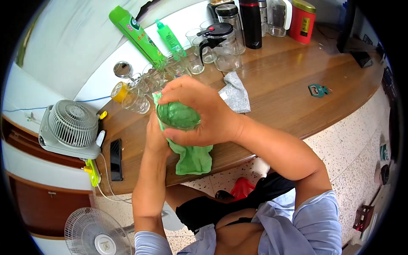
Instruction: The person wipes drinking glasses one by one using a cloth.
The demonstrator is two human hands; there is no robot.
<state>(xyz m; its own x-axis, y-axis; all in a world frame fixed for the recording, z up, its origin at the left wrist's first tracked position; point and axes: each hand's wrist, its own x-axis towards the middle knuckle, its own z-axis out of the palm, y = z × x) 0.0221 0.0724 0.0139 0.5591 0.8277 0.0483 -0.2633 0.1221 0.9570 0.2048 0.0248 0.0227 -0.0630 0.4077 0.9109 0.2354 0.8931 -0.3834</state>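
My right hand (204, 108) wraps round a clear drinking glass (180, 115), its fingers and thumb on either side of the rim. Green cloth shows inside the glass, and the rest of this green cloth (194, 160) hangs below it over the table's front edge. On the left side of the glass, my left hand (156, 135) is pressed against the cloth, its fingers mostly hidden behind the glass and cloth. Beyond my hands, several glasses (137, 101) stand on the wooden table (280, 97). A grey cloth (236, 94) lies right of my right hand.
A glass pitcher (228, 57), black flask (250, 25), red tin (302, 23) and green bottles (135, 36) stand at the back. Left are a small fan (73, 123) and black phone (115, 159). A teal opener (318, 90) lies right. Another fan (102, 238) stands lower left.
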